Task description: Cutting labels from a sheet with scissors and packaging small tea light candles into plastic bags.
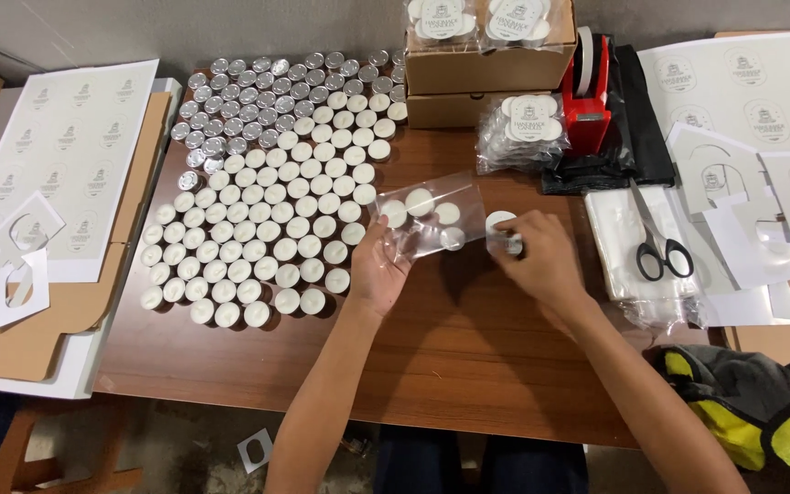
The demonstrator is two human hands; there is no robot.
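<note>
At the centre of the brown wooden table, the person's left hand curls around the lower left edge of a clear plastic bag, gripping it between thumb and fingers. Several white tealight candles in silver metal cups show inside the bag. At three o'clock from the bag, the right hand pinches its open end, fingers closed on the plastic and on a round white sticker there.

At nine o'clock from the bag, rows of loose white tealight candles cover the table. At one o'clock stands a red tape dispenser, with brown cardboard boxes at twelve o'clock. Black-handled scissors lie at three o'clock on a stack of clear bags. A yellow and grey cloth sits at five o'clock.
</note>
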